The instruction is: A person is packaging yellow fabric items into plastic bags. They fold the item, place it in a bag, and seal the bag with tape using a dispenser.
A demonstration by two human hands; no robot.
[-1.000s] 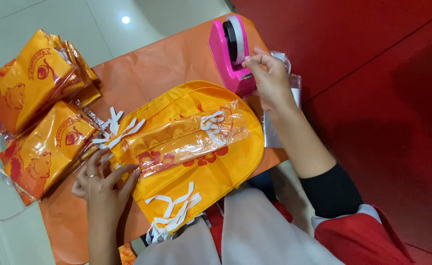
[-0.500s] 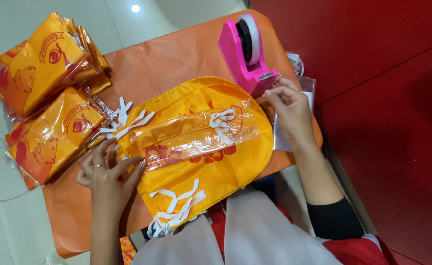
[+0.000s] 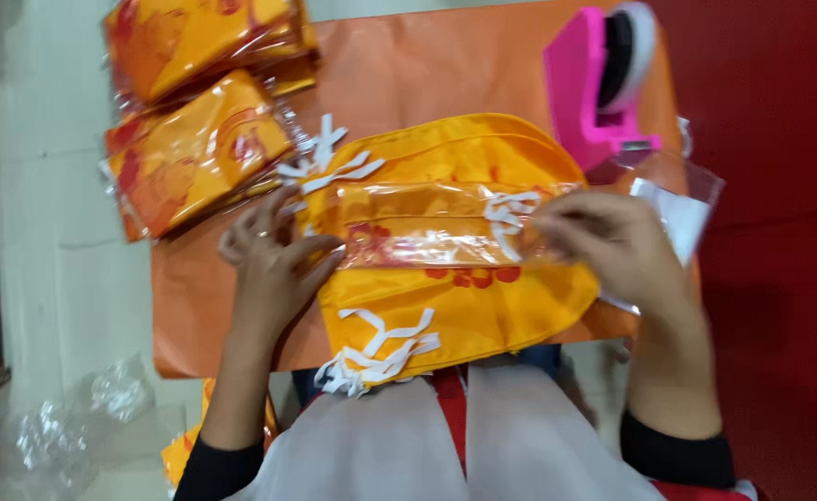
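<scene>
While both hands press on the clear-wrapped orange packet lying across the yellow-orange cloth pieces mid-bench, the left hand pins its 9 o'clock end with fingers spread and the right hand pinches the 3 o'clock end. Judging by this, keeping the wrap taut and flat matters; the pink tape dispenser stands at 1 o'clock.

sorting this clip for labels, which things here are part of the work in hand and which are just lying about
In hand: left hand and right hand on the clear-wrapped packet, atop the yellow cloth stack.

Lying about: pink tape dispenser, wrapped orange packs, crumpled plastic.
</scene>
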